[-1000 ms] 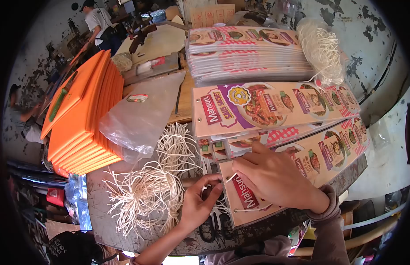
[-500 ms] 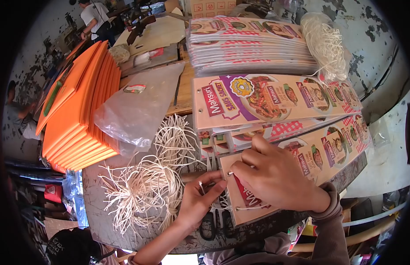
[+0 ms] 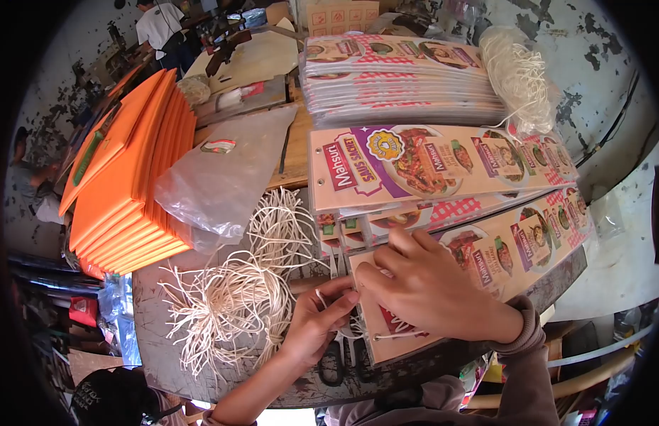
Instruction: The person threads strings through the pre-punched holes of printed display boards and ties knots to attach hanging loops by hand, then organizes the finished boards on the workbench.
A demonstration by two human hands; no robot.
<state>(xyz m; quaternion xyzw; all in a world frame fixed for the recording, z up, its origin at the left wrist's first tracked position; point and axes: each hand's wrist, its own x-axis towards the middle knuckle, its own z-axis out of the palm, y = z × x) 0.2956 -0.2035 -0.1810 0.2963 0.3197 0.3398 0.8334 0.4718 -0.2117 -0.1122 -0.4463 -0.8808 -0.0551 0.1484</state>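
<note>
My left hand (image 3: 316, 319) pinches a white cord (image 3: 321, 299) between thumb and fingers, beside the left edge of a printed laminated card (image 3: 443, 323). My right hand (image 3: 439, 287) lies over this card with fingers bent and pressed together at its upper left corner. What those fingertips hold is hidden beneath them. A stretch of cord runs across the card's lower left part. Partly under my left hand and the card are scissors (image 3: 332, 365) with black handles. More printed cards (image 3: 429, 165) overlap just behind.
Loose white cords (image 3: 237, 298) are heaped on the dark table (image 3: 155, 341). A clear plastic bag (image 3: 219, 174) leans by stacked orange packets (image 3: 130, 192). At the back stand a pile of cards (image 3: 407, 89) and bagged cord (image 3: 517, 78). A person (image 3: 161, 32) stands far left.
My right hand has shifted slightly left, and its fingertips now cover the upper eyelet that showed before. The left hand stays nearly in place, still pinching the cord.
</note>
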